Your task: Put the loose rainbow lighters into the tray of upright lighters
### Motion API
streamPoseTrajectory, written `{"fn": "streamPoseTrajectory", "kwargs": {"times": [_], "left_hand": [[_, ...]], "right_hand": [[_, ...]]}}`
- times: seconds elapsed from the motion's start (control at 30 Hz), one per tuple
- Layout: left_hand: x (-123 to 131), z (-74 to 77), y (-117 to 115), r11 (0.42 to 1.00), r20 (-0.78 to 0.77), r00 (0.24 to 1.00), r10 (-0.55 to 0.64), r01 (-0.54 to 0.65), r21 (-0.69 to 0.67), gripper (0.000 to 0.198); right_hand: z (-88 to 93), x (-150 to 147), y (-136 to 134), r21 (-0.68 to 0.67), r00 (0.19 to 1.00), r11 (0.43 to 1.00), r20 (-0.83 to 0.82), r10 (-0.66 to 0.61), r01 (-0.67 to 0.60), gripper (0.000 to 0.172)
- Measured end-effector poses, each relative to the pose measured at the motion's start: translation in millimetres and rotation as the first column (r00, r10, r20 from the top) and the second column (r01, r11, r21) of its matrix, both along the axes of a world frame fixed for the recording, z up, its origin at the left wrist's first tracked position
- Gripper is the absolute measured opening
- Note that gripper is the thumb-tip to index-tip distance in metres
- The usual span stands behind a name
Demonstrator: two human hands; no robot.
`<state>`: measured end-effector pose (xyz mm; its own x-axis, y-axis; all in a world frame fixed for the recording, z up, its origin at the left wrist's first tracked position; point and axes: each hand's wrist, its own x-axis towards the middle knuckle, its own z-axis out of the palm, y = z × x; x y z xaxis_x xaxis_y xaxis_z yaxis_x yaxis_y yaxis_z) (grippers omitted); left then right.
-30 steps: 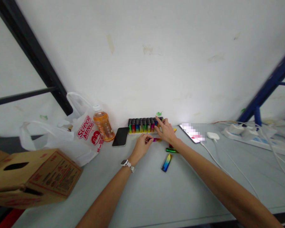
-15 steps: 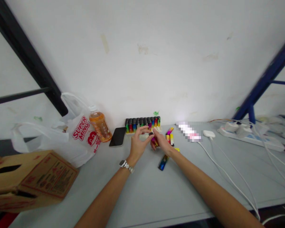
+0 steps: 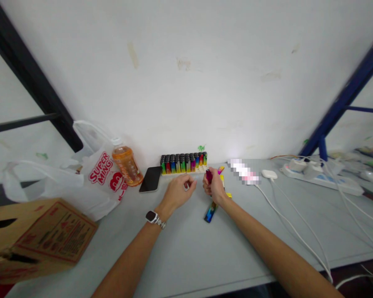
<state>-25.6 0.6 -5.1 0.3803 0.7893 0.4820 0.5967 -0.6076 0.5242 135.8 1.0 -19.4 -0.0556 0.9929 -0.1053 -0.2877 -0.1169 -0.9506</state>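
Note:
My right hand (image 3: 216, 186) is wrapped round a magenta lighter (image 3: 209, 176), its upper end showing above the fingers. To the left of it, my left hand (image 3: 178, 190) is closed, thumb and forefinger curled together in a loop. Whether anything small sits between those fingertips cannot be made out. Behind both hands, several colourful lighters (image 3: 182, 163) with black tops stand upright in rows in a white tray (image 3: 201, 169). Below my right hand lies a blue lighter (image 3: 210, 212). A pink and yellow lighter (image 3: 220, 169) is partly visible behind that hand, with more yellow pieces half hidden.
A black phone (image 3: 151, 179) lies left of the tray, beside an orange drink bottle (image 3: 127, 165). Further left are a white plastic bag (image 3: 90, 186) and a cardboard box (image 3: 46, 236). On the right, a white charger (image 3: 269, 174), cables and a power strip (image 3: 326, 179) lie on the table.
My hands, together at the lighter before, have come apart. The left moved down and away with fingers curled; the right now holds the lighter upright. The view shifted slightly.

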Motion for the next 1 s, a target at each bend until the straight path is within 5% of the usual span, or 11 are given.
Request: {"fn": "streamPoseTrajectory", "kwargs": {"times": [0.2,0.6,0.8,1.0], "left_hand": [[1.3,0.5,-8.1,0.995,-0.213,0.975,-0.059,0.042,-0.085,0.038],[12.2,0.5,-19.2,0.975,-0.285,0.951,-0.123,0.061,-0.215,0.038],[21.8,2.4,-31.4,0.968,-0.306,0.936,-0.173,0.104,-0.228,0.048],[27.2,-3.1,-32.3,0.968,-0.326,0.925,-0.194,0.126,-0.219,0.032]], "right_hand": [[6.9,-2.6,-6.3,-0.065,0.995,0.997,-0.086,-0.049,0.044,0.061],[1.0,-1.8,0.9,-0.015,0.995,0.995,0.001,-0.103,0.103,0.055],[7.4,7.6,4.1,0.158,0.995,0.982,-0.007,-0.103,0.102,0.058],[-0.9,23.0,23.1,0.428,0.93,0.893,0.251,-0.268,0.142,0.042]]}}
